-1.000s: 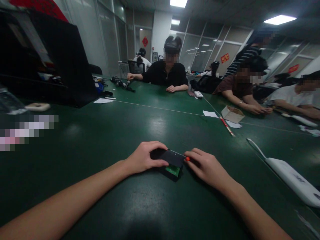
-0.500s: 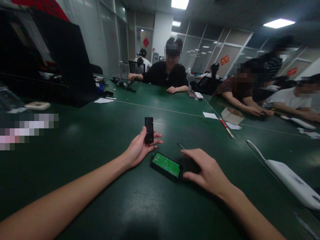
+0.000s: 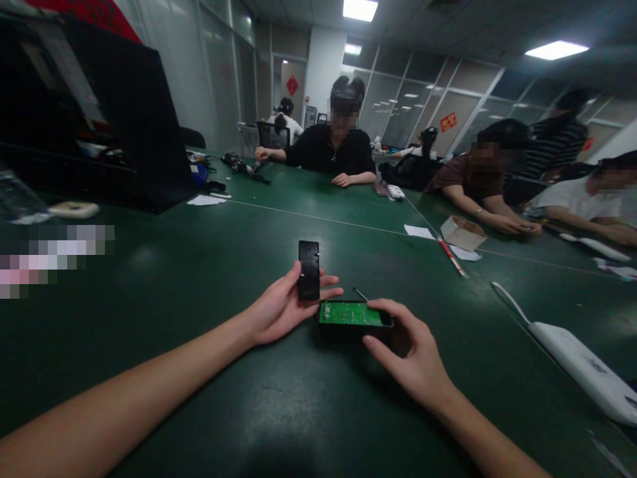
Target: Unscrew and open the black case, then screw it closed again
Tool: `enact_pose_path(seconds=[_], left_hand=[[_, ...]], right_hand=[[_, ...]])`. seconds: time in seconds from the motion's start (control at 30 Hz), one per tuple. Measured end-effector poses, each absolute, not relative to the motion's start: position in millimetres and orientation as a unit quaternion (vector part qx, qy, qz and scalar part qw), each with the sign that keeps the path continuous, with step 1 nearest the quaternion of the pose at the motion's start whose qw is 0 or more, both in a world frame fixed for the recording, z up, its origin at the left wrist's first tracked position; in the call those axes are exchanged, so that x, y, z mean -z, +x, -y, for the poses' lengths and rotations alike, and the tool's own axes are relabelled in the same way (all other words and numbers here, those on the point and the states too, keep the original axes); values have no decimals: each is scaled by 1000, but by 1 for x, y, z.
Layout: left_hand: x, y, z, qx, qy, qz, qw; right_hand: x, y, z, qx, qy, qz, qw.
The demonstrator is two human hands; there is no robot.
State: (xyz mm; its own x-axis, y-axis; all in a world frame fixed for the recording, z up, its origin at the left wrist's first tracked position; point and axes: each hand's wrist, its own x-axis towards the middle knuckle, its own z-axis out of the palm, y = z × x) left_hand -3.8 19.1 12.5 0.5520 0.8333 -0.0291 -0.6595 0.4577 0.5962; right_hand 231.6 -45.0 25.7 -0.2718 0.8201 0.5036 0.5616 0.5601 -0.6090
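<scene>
My left hand (image 3: 279, 309) holds a black plastic cover (image 3: 309, 270) upright, palm up, just above the green table (image 3: 199, 279). Right beside it, my right hand (image 3: 411, 352) grips the black lower case with its bare green circuit board (image 3: 349, 313) facing up, thumb and fingers at its right end. A thin dark screwdriver tip (image 3: 360, 293) shows on the table just behind the board.
A white router (image 3: 582, 352) lies at the right. A small cardboard box (image 3: 462, 230), papers and a red-handled tool (image 3: 452, 253) sit further back. A black case (image 3: 124, 126) stands at the left. Several people sit around the far and right sides.
A second ago both hands were on the shut black device. The left hand lifted off the cover and holds it up; the right hand has turned the board-bearing case level and taken hold of it.
</scene>
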Motion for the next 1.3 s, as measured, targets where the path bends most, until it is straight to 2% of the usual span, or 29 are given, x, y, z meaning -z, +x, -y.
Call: enact_pose_path(seconds=[0.17, 0.8, 1.0, 1.3], left_hand=[[-7, -2, -12, -414, 308, -118, 848], [-4, 0, -4, -419, 534, -197, 707], [-4, 3, 1, -413, 545, -211, 699], [-5, 4, 9, -412, 664, -271, 563]], right_hand=[[-29, 235, 47, -144, -433, 776, 435], [-44, 231, 54, -48, -378, 847, 370], [-41, 231, 55, -41, -378, 851, 363], [-36, 232, 55, -16, -351, 868, 351]])
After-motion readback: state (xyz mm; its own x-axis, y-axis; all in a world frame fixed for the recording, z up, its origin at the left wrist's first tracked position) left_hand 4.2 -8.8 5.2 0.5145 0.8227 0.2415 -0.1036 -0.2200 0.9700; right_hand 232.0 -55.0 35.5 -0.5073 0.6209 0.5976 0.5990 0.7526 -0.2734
